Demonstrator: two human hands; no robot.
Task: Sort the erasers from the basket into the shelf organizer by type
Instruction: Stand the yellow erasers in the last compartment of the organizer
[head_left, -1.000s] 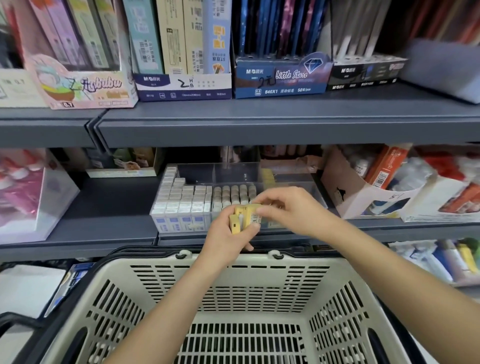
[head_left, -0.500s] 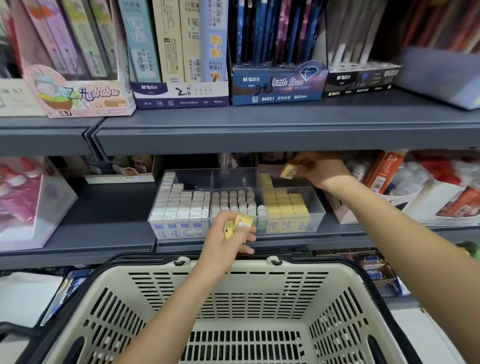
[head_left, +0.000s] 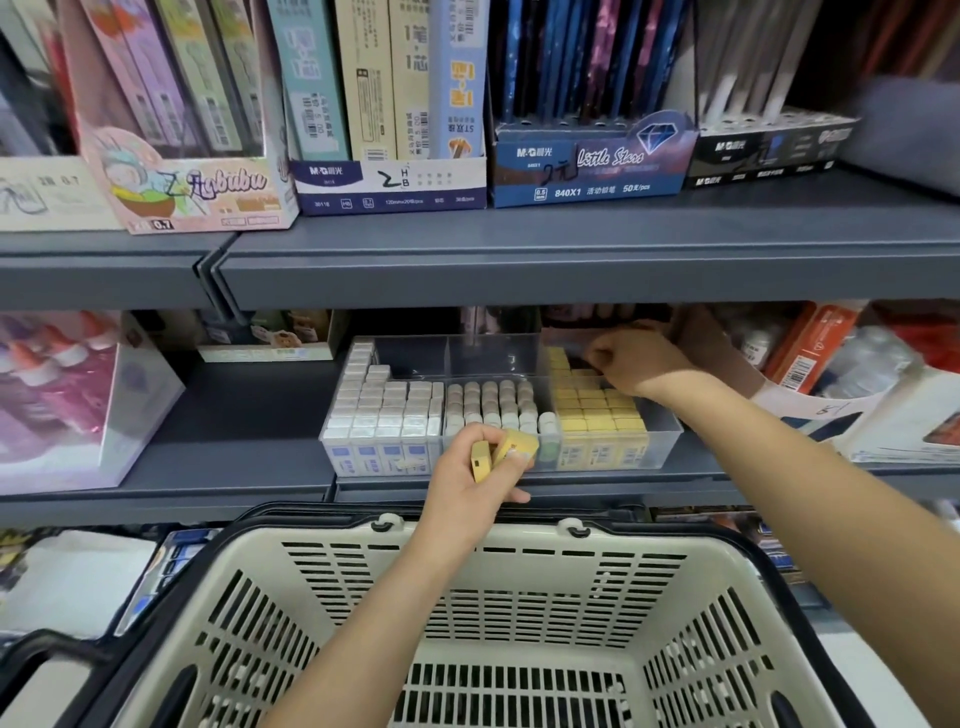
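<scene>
A clear shelf organizer (head_left: 667, 436) stands on the middle shelf. It holds white-and-blue erasers (head_left: 384, 410) on the left, grey cylindrical erasers (head_left: 488, 402) in the middle and yellow erasers (head_left: 597, 410) on the right. My left hand (head_left: 475, 480) hovers in front of the organizer, above the basket's far rim, shut on two yellow erasers (head_left: 506, 449). My right hand (head_left: 631, 358) reaches into the back of the yellow compartment with its fingers curled down; any eraser in it is hidden. The cream basket (head_left: 519, 566) below shows no erasers in its visible part.
The upper shelf's edge (head_left: 519, 270) overhangs the organizer closely. An open cardboard box (head_left: 727, 358) with orange packs stands right of my right hand. A clear case of pink bottles (head_left: 78, 395) sits at the left. Pencil-lead boxes line the top shelf.
My right hand took a yellow eraser from my left hand, carried it up and right, and has now lowered into the back of the yellow compartment. My left hand has stayed in place.
</scene>
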